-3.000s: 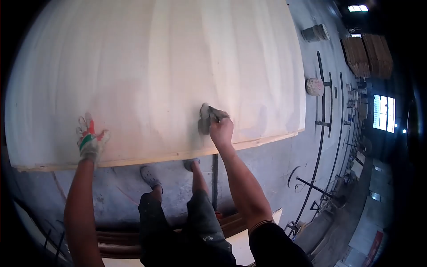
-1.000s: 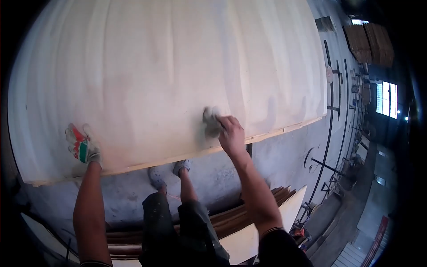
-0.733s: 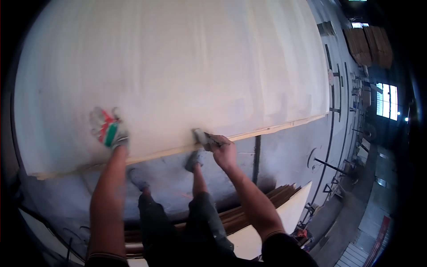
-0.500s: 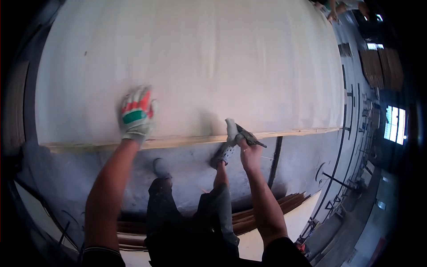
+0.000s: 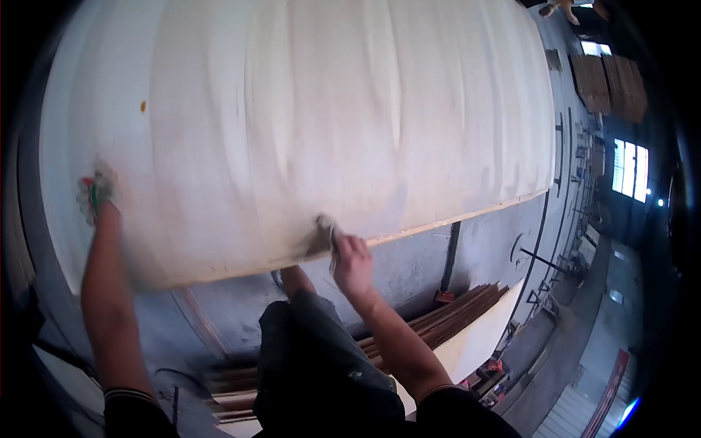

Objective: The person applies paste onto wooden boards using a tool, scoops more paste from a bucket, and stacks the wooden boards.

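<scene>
A large pale veneer sheet (image 5: 328, 131) lies in front of me, with wavy ripples across it and a small brown knot near its left side. My left hand (image 5: 96, 191), in a white glove with red and green bands, rests on the sheet by its left edge; its fingers look spread but are blurred. Bare and closed, my right hand (image 5: 353, 266) is at the near edge. It grips a flat scraper-like tool (image 5: 328, 228), whose far end is over the sheet; blur and my fingers hide its exact kind.
Below the near edge, my legs (image 5: 314, 350) stand on a grey floor. Behind them lies a stack of brown and pale sheets (image 5: 438, 328). Brown stacked boards (image 5: 610, 84) stand at the far right. Another person's hand (image 5: 566, 11) shows at the top right.
My left hand has slid left toward the sheet's left side. My right hand has moved left and down with the tool. The view has shifted, and ripples show more clearly on the sheet.
</scene>
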Available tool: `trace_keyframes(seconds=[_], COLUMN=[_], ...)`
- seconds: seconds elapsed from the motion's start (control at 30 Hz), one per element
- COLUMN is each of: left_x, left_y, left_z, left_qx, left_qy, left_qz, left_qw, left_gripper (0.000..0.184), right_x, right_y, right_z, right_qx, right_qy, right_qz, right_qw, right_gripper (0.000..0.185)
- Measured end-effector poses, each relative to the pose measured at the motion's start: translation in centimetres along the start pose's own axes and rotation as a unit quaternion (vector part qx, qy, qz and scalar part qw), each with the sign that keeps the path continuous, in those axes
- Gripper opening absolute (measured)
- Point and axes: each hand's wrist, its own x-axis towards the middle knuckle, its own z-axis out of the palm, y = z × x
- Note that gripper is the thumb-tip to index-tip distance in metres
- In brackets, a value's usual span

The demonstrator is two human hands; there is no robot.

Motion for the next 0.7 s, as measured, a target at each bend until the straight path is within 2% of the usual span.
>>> trace_keyframes(seconds=[0.03,0.1,0.17,0.2,0.27,0.33,0.4,0.43,0.5,0.57,0.6,0.63,0.67,0.7], left_x=[-0.3,-1.2,-1.7,-1.4,-0.9,-0.1,-0.9,-1.3,-1.9,-2.7,-2.7,-2.6,-1.6,-0.5], left_y=[1.3,2.4,2.3,2.8,3.9,5.7,5.8,5.8,5.6,5.9,6.1,6.0,6.3,6.6], left_z=[-0.8,-1.7,-2.7,-3.9,-6.3,-10.2,-10.3,-10.1,-9.8,-9.4,-9.4,-9.6,-10.0,-10.5], left_qx=[0.024,0.05,0.032,-0.054,-0.224,0.011,0.031,0.024,0.011,0.001,-0.001,-0.002,0.002,0.006], left_qy=[-0.056,-0.108,-0.125,-0.127,-0.12,-0.209,-0.206,-0.197,-0.185,-0.173,-0.175,-0.179,-0.199,-0.219], left_qz=[-0.036,-0.07,-0.106,-0.134,-0.193,-0.125,-0.117,-0.116,-0.115,-0.11,-0.112,-0.118,-0.123,-0.128], left_qw=[0.997,0.99,0.986,0.981,0.948,0.97,0.971,0.973,0.976,0.979,0.978,0.977,0.972,0.967], left_gripper=[0.077,0.079,0.08,0.079,0.077,0.076,0.076,0.077,0.077,0.078,0.078,0.079,0.079,0.079], right_x=[0.2,0.4,2.7,4.2,12.6,19.6,27.2,30.9,38.7,47.0,51.2,54.4,55.7,57.0], right_y=[-0.6,-1.7,-3.7,-3.9,-9.1,-10.4,-11.7,-10.9,-11.7,-12.6,-12.3,-12.8,-15.7,-16.9], right_z=[-0.2,-1.8,-3.5,-3.2,-6.5,-7.3,-5.5,-3.3,-1.3,0.8,2.9,3.8,2.8,3.5], right_qx=[0.026,0.057,0.292,0.401,0.426,0.42,0.422,0.494,0.506,0.549,0.397,0.144,0.03,0.004], right_qy=[-0.029,-0.073,-0.085,-0.034,0.007,-0.022,-0.001,-0.001,-0.005,0.004,0.02,0.041,0.074,0.075], right_qz=[0.003,0.008,0.164,0.202,0.233,0.208,0.14,0.147,0.108,0.147,0.157,0.172,0.11,0.033], right_qw=[0.999,0.996,0.939,0.893,0.874,0.883,0.896,0.857,0.856,0.823,0.904,0.974,0.991,0.997], right_gripper=[0.032,0.031,0.028,0.024,0.026,0.026,0.03,0.029,0.026,0.021,0.023,0.023,0.024,0.024])
